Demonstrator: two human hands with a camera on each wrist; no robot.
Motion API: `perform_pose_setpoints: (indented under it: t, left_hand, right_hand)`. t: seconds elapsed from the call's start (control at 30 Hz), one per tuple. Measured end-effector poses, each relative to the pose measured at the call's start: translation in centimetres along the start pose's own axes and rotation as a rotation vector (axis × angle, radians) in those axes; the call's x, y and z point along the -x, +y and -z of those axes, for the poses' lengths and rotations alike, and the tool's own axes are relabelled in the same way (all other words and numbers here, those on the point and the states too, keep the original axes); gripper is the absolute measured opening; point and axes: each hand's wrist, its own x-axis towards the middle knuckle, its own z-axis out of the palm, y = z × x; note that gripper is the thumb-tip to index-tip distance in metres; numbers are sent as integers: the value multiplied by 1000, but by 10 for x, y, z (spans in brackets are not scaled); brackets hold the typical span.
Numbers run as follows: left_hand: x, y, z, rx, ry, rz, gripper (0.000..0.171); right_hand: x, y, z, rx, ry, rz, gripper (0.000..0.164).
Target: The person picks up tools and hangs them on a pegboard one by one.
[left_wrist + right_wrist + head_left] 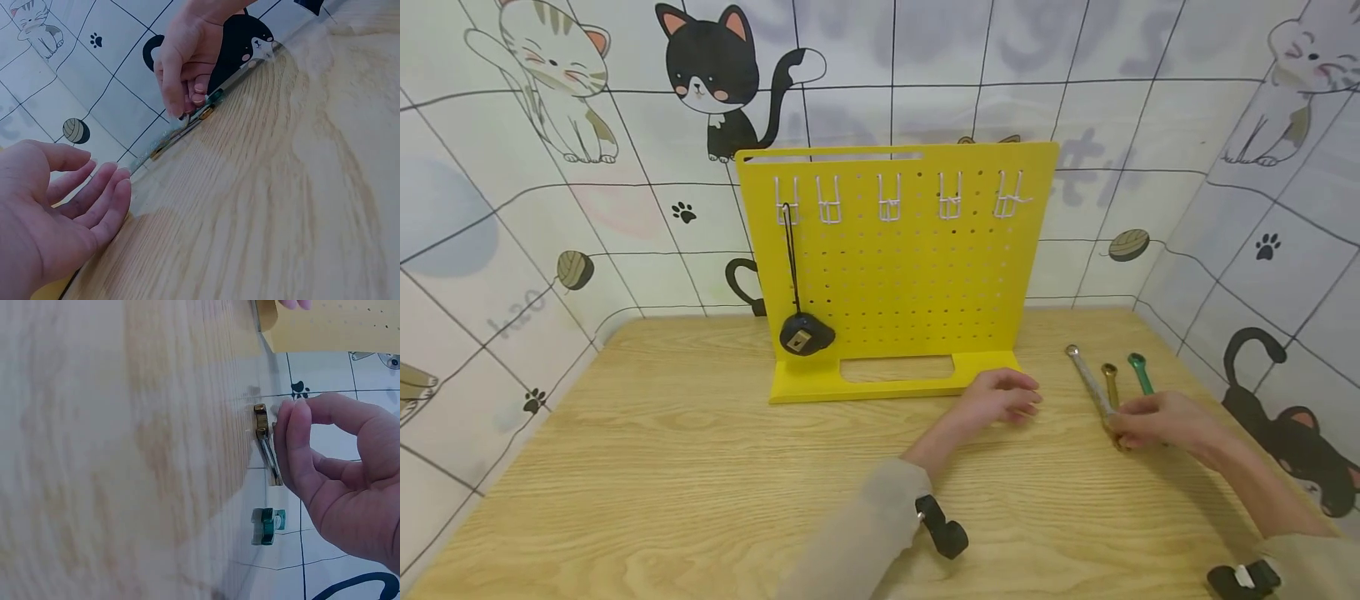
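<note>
My right hand pinches the near part of a silver wrench between thumb and fingertips; the fingers hide its near end. Just right of it lies a gold wrench, whose near end shows below the fingertips in the right wrist view. A green wrench lies farther right, partly behind the hand. My left hand holds nothing, its fingers loosely bent, by the front right corner of the yellow pegboard. In the left wrist view, the left hand is apart from the wrenches.
A black tape measure hangs by its cord from the leftmost white hook of the pegboard. Several more white hooks run along the board's top. The wooden table ends at cat-printed walls behind and at the sides.
</note>
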Motion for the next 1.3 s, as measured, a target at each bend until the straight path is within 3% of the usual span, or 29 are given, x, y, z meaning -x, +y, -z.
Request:
perform_pose_setpoints:
  t: [0.3, 0.47, 0.77, 1.0, 1.3]
  left_hand:
    - [-7, -3, -18, 166, 53, 78, 31]
    - [-12, -7, -29, 226, 66, 96, 35]
    - [-23, -15, -54, 306, 93, 107, 27]
    - [-27, -18, -53, 336, 119, 93, 24]
    - [-25, -13, -55, 313, 129, 27, 24]
  right_hand:
    - [-1, -6, -12, -66, -13, 18, 28]
    - [1, -8, -14, -152, -60, 47, 29]
    - [6, -12, -15, -277, -145, 83, 28]
    - [4, -19, -19, -303, -227, 116, 28]
    - [5, -14, -23, -354, -317, 181, 25]
